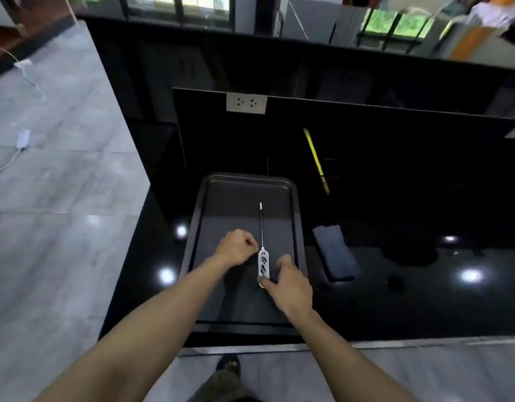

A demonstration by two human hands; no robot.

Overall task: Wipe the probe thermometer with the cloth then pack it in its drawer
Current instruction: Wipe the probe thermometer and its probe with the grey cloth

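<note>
On a glossy black counter (395,300) sat a dark, shallow baking tray (297,216), and everything else is placed relative to it. Inside the tray lay the only thing it held: a white probe thermometer (263,264), its thin metal probe pointing toward the tray's far end. The right hand (288,281) was partly closed, its thumb and fingertips touching the near end of the thermometer's handle; whether it was gripping or only touching could not be told. The left hand (236,246) was loosely curled just left of the handle's top, apparently holding nothing. A folded grey cloth (336,253) lay on the counter just right of the tray, untouched. By this evidence the task seemed barely begun: wiping looked not yet started, and packing remained. No drawer was clearly visible.
</note>
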